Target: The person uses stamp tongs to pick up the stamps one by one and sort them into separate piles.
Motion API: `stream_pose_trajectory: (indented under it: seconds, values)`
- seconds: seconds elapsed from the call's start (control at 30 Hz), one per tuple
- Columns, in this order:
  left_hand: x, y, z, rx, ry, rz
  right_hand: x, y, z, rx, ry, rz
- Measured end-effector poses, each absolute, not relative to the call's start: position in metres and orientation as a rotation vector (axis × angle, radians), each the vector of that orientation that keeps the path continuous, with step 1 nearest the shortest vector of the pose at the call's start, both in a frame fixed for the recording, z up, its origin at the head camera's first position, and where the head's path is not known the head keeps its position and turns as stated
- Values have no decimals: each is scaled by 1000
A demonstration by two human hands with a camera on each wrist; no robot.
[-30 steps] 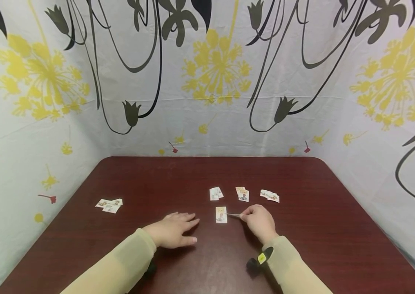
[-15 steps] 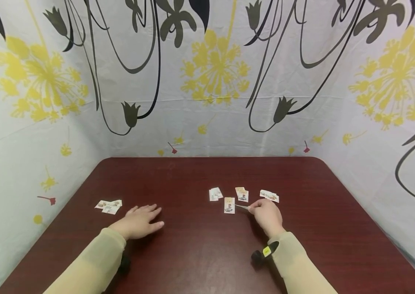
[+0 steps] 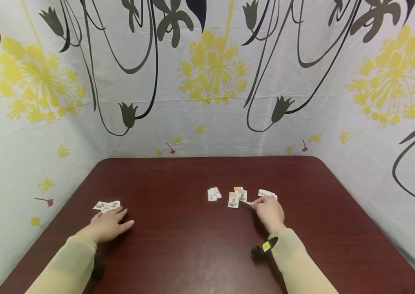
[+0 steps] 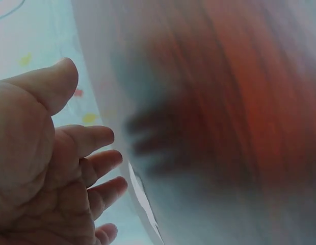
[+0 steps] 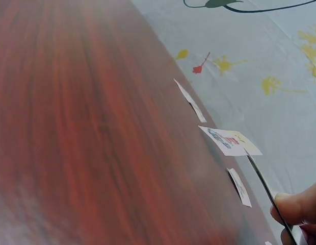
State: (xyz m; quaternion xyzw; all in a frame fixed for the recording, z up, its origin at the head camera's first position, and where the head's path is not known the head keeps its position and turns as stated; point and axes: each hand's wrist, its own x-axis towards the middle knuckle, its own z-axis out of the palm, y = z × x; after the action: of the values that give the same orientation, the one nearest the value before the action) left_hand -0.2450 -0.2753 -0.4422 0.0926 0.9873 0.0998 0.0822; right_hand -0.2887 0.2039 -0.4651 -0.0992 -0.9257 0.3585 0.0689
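Observation:
My right hand (image 3: 271, 213) pinches a pair of slim metal tweezers (image 5: 266, 189) between thumb and fingers. Their tip is at the edge of a small picture card (image 5: 229, 141), raised over the table in the right wrist view. In the head view this card overlaps the middle card group (image 3: 243, 195), which has orange and white prints. Over at the left, my left hand (image 3: 105, 226) is spread, palm down, with nothing held. Its fingertips are right at the near side of a cluster of small cards (image 3: 101, 205) and partly cover it.
Two more small card groups lie on the dark red table (image 3: 178, 245): one left of centre group (image 3: 213, 194), another behind my right hand (image 3: 265, 192). A patterned cloth (image 3: 170, 81) surrounds the table at the back and sides.
My left hand has slid left to the card cluster. My right hand has carried the card in the tweezers away from me and slightly right, to the middle group.

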Motion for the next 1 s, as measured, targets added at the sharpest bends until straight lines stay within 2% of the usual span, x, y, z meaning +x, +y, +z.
stream_pose_trajectory:
  seconds: [0.37, 1.0]
  values:
    - [-236, -304, -444, 162, 2962, 319, -294, 208, -470, -353, -2755, 1030]
    - [-235, -312, -448, 190, 2947, 318, -299, 208, -477, -257, -2746, 910]
